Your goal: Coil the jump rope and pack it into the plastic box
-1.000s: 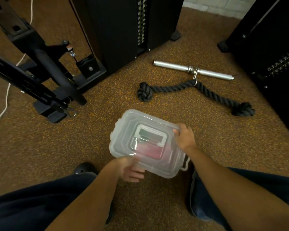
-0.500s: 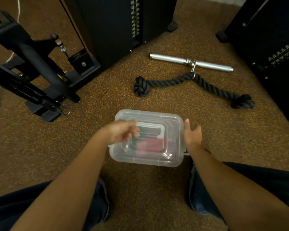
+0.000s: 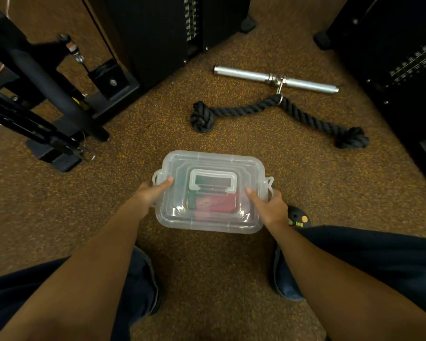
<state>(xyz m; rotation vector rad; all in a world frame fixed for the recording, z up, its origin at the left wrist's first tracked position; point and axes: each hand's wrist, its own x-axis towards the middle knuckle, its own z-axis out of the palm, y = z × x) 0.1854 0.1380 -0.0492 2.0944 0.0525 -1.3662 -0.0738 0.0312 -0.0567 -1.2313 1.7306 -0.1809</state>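
A clear plastic box with its lid on sits level over the brown speckled floor, straight in front of me. Through the lid I see red and dark shapes inside; whether they are the jump rope I cannot tell. My left hand grips the box's left end, thumb on the lid beside the side latch. My right hand grips the right end the same way, thumb resting on the lid.
A thick black knotted rope clipped to a silver bar lies on the floor beyond the box. Black gym machine frames stand left, weight stacks at the back and right. My knees and a shoe are close below.
The box turned from tilted to square with me. My left hand moved from under its near edge, over the lid, to the left end; my right hand closed on the right end.
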